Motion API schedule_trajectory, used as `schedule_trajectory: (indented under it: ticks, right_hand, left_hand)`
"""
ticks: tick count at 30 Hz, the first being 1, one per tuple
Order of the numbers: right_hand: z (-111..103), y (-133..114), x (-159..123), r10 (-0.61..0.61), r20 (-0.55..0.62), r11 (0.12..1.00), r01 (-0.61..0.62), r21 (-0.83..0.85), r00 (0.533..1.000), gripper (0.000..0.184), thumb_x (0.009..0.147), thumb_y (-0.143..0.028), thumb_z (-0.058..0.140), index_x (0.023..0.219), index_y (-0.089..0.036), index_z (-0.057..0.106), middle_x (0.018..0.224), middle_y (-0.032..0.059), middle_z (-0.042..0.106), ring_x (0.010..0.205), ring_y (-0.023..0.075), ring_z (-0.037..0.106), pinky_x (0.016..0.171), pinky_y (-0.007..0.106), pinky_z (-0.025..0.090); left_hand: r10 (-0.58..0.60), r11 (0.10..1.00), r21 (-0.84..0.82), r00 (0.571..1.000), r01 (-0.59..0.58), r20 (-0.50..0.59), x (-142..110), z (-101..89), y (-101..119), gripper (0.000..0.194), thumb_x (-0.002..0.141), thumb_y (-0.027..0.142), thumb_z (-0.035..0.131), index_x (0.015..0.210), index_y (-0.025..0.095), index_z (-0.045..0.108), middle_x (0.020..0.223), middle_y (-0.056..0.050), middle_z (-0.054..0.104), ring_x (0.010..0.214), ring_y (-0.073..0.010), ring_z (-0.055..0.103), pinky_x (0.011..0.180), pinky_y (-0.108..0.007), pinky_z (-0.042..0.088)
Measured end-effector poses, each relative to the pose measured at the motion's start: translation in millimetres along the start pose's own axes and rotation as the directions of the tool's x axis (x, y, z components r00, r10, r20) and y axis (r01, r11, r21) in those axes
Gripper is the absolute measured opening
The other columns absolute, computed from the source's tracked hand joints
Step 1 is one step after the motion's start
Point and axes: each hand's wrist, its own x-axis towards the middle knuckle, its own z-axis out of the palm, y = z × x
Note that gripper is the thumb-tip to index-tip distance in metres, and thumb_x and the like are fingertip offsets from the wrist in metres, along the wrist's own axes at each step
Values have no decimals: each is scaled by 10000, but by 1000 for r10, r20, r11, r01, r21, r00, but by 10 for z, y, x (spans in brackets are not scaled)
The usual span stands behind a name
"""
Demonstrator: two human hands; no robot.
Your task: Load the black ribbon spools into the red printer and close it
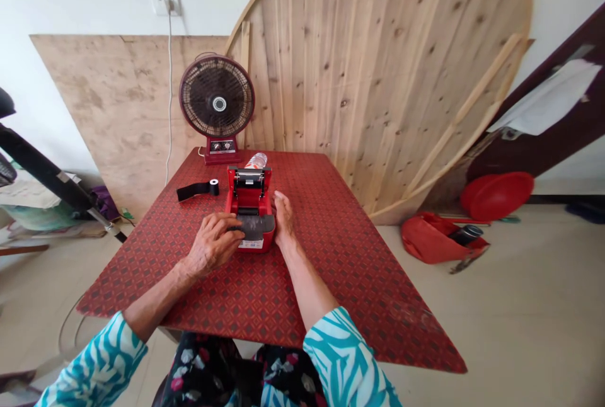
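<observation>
On the table stands a small red label printer (271, 238) with its lid (265, 174) raised, showing a roller and dark parts inside. A strip of black ribbon (255, 225) lies across its front and out of the opening. My left hand (215, 242) has its fingertips closed on the left edge of that strip. Against the printer's right side is my right hand (283, 218), its fingers curled along the casing; part of the grip is hidden. Left of the printer lies a roll of black ribbon (213, 188) with a white core and a loose tail.
The table has a red patterned cover (331, 256). Behind the printer lies a clear bottle (258, 160), and a dark red fan (218, 104) stands at the back left. A large round wooden board (359, 79) leans on the wall. A red bag (428, 240) sits on the floor.
</observation>
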Motion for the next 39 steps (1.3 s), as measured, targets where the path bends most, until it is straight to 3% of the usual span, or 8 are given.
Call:
schedule_trajectory:
  ticks: [7,19,22,24,26,29,32,39]
  right_hand:
    - [238,-428,325,-111,182,988,129,-90,977,556,732,-671,580,1052,-227,672,1122,39,688,1077,222,601,877,326,451]
    - [44,-329,-235,-29,62,1000,29,-7,998,358,550,-423,730,827,-210,653,869,-6,677,848,170,578,787,288,445]
    - [34,-275,-291,-10,87,999,7,35,996,424,575,-420,716,944,-218,660,924,4,692,863,181,602,798,316,481]
    - [27,-239,-292,-22,96,999,18,46,995,445,610,-424,706,1001,-218,655,988,17,701,916,190,624,835,337,500]
    - [18,-208,-277,-45,99,998,41,42,994,441,646,-415,701,1037,-217,654,1054,29,702,987,199,633,880,353,508]
    - [8,-173,-249,-56,93,998,53,43,994,441,665,-401,708,1062,-216,656,1088,41,704,1023,210,637,902,373,515]
    - [-1,-149,-240,-79,100,996,75,44,992,432,676,-403,707,1061,-214,657,1096,49,707,1028,216,638,909,386,517]
    - [-5,-171,-284,-110,134,994,105,41,985,441,689,-376,679,1100,-217,646,1129,50,701,1059,215,634,942,387,506]
  left_hand:
    - [-64,997,-45,997,62,-42,-93,91,3,133,876,137,625,969,215,679,1028,-71,695,1118,-214,597,961,-396,451]
    - [-14,1000,-25,994,11,-112,-99,55,12,140,851,165,680,971,237,684,944,-36,696,1015,-198,607,948,-385,458]
    - [-231,957,-203,966,205,-114,-81,29,-32,160,900,307,632,1031,233,686,1016,-54,691,1050,-209,605,976,-399,450]
    - [-581,763,-402,809,506,-85,-15,60,-108,278,933,410,559,1095,215,673,1118,-78,677,1097,-216,596,980,-394,451]
    - [-856,386,-589,514,710,57,83,140,-207,374,898,464,580,1143,192,652,1184,-93,664,1107,-218,600,953,-364,463]
    - [-899,-139,-701,209,699,386,221,291,-326,526,724,427,742,1162,157,631,1069,-87,699,922,-193,649,786,-288,487]
    - [-835,-359,-705,126,612,535,293,383,-345,584,593,277,793,1136,141,624,880,-46,707,709,-143,629,639,-237,461]
    - [-818,-446,-703,66,553,571,366,413,-276,653,531,125,674,1175,127,566,695,19,661,514,-108,548,513,-222,417]
